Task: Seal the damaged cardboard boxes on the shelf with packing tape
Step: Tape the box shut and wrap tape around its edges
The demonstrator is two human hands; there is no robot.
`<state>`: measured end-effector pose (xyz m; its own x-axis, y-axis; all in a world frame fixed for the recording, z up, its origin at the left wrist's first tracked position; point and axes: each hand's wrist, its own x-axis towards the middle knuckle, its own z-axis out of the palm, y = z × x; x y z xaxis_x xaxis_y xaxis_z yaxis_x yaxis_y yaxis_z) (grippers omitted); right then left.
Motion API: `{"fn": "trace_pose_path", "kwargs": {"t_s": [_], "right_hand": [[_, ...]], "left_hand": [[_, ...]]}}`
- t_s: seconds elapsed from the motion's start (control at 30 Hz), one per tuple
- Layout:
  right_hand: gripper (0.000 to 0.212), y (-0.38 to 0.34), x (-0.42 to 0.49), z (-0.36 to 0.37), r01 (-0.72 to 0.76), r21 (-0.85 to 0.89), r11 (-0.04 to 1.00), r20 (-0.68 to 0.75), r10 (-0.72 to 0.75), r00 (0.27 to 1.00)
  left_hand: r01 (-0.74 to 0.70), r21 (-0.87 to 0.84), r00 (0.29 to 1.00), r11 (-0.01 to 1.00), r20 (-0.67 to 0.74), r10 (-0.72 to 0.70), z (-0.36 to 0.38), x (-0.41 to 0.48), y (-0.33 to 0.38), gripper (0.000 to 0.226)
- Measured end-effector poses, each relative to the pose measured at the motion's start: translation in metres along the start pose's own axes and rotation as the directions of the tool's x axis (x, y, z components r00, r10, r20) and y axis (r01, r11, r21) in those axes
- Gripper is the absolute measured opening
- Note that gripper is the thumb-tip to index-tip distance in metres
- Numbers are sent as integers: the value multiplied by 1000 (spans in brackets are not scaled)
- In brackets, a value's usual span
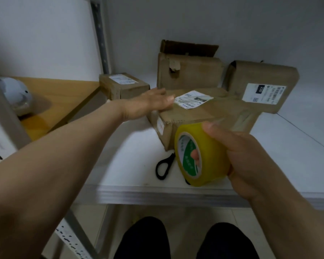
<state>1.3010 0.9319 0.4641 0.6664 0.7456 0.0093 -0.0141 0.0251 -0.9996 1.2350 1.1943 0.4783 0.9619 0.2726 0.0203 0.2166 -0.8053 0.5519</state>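
Observation:
A flat cardboard box (191, 113) with a white label lies near the front of the white shelf (135, 161). My left hand (150, 104) presses flat on the box's left top edge, fingers straight. My right hand (238, 156) grips a yellowish roll of packing tape (196, 156), thumb on the outside and a fingertip showing through the core. A clear strip of tape (238, 116) runs from the roll up over the box's right side.
Black-handled scissors (164, 165) lie on the shelf just left of the roll. Behind stand a torn open box (189, 71), a labelled box (260, 86) at right and a small box (123, 86) at left. A wooden table (60, 101) with a white object (15, 94) is at far left.

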Motion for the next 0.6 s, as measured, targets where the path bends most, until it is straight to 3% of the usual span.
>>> {"fn": "trace_pose_path", "kwargs": {"t_s": [0.07,0.17,0.27,0.47,0.6], "right_hand": [[30,-1,0,-1,-3,30,1000,23,2,1000],[30,-2,-1,-1,7,40,999,43,-9,999],[33,0,0,-1,-9,60,998,60,6,998],[34,2,4,-1,30,156,987,37,-36,999],[32,-22,7,-1,181,179,967,52,-193,980]], "left_hand": [[-40,130,999,991,-4,41,7,-8,9,88],[-194,115,981,974,-3,196,26,-26,11,96],[-217,214,966,952,-93,241,35,-30,6,107],[-229,189,936,955,-226,270,52,-30,13,85],[-182,124,940,975,-269,210,24,-30,30,68]]}}
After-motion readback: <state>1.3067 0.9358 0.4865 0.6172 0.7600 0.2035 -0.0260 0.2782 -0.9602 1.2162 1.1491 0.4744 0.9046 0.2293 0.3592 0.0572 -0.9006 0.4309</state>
